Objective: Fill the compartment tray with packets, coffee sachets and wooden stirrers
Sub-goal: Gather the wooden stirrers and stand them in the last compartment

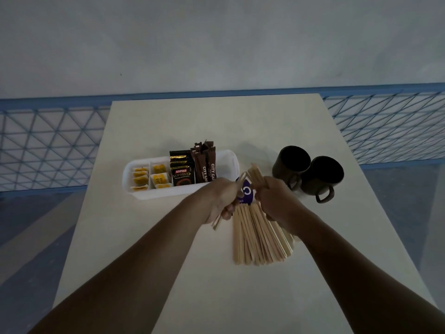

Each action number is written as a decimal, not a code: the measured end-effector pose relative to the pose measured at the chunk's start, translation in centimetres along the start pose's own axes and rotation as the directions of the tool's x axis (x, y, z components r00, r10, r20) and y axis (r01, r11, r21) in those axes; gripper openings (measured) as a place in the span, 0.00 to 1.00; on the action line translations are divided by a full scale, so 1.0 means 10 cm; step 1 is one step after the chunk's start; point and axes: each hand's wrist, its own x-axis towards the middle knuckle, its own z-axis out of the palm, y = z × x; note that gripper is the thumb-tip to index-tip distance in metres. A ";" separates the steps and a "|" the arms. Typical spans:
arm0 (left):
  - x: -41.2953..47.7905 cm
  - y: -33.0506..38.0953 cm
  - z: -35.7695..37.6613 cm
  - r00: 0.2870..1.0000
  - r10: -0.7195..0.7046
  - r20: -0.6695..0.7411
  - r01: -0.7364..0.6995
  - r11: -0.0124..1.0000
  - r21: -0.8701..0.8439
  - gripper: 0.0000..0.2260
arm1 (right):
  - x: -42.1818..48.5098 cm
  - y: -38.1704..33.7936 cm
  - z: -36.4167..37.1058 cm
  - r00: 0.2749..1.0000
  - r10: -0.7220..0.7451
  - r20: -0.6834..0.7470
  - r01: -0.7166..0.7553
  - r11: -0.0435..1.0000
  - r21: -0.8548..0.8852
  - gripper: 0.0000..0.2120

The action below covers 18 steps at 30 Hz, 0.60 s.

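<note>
A white compartment tray (130, 186) lies mid-table. Yellow packets (140, 178) fill its left compartments, black Kopiko sachets (181, 171) and brown coffee sticks (204, 165) stand in the middle, and its right end (228, 162) looks bare. In front of the tray, my right hand (279, 198) grips a large fanned bundle of wooden stirrers (257, 239) with a purple paper band (246, 192). My left hand (216, 201) is closed around a few stirrers (216, 222) pulled off to the left of the bundle.
Two dark mugs (310, 172) stand side by side right of the tray, close to my right hand. The pale table (216, 297) ends near a blue mesh railing (48, 145) on both sides and behind.
</note>
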 end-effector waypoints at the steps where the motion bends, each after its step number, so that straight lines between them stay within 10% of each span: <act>1: -0.02 0.04 -0.04 0.999 0.033 0.014 -0.032 0.998 -0.053 0.12 | 0.02 -0.05 0.00 1.000 0.012 -0.002 -0.012 0.998 0.067 0.10; 9: 0.07 0.32 -0.26 0.914 0.345 -0.213 -0.394 0.877 -0.273 0.14 | 0.40 -0.45 0.04 0.999 -0.023 -0.037 0.034 0.946 0.322 0.12; 18: 0.43 0.54 -0.40 0.714 0.454 -0.533 -0.588 0.802 -0.104 0.09 | 0.92 -0.82 0.25 0.972 -0.163 -0.169 0.220 0.884 0.413 0.08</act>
